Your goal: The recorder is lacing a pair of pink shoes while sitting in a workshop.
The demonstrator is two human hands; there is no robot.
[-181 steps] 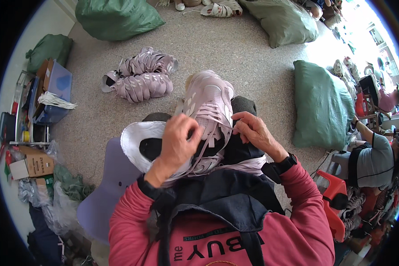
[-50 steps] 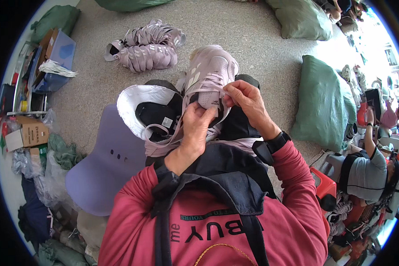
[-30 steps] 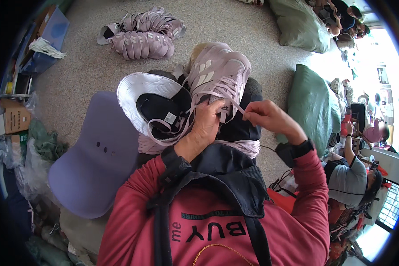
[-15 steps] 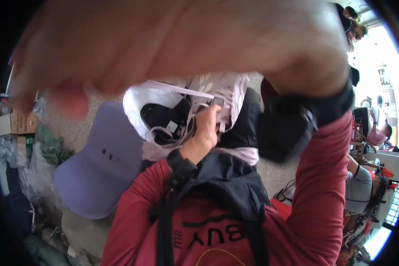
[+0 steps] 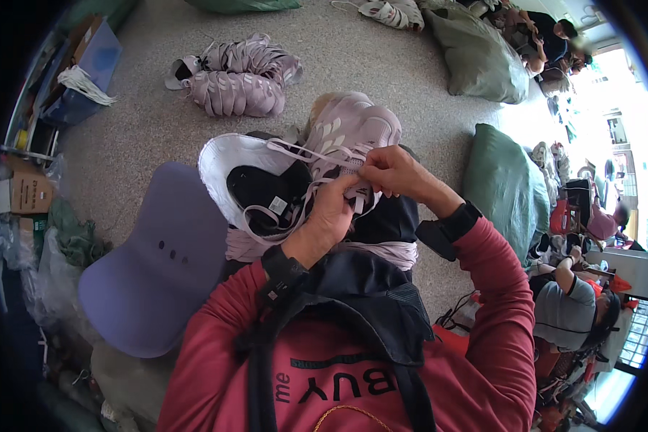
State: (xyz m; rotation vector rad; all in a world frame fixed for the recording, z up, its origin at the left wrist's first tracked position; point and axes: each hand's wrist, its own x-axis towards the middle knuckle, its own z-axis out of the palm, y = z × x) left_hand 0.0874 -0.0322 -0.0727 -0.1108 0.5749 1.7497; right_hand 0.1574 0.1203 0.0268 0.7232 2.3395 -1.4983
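Note:
A pale pink sneaker (image 5: pixel 342 133) lies over my lap, toe pointing away from me. My left hand (image 5: pixel 330 210) is closed on its tongue and opening. Just right of it, my right hand (image 5: pixel 402 173) pinches at a pale pink shoelace (image 5: pixel 306 153) by the eyelets; the fingertips partly cover the lace end. That lace loops leftward from the shoe. Against the shoe's left side rests a rounded white shell-like thing (image 5: pixel 212 169) with a black inside (image 5: pixel 263 186) and a small white tag. What it is I cannot tell.
A purple chair (image 5: pixel 158 266) stands at my left. Bundled pink shoe pieces (image 5: pixel 241 79) lie on the floor ahead. Green sacks (image 5: pixel 502 191) and a grey-green sack (image 5: pixel 479 54) stand to the right. A blue bin (image 5: pixel 86 75) is far left. Another person (image 5: pixel 572 306) sits at the right.
My right hand has come down from close in front of the camera to the shoe's laces and now pinches there. My left hand stays on the shoe.

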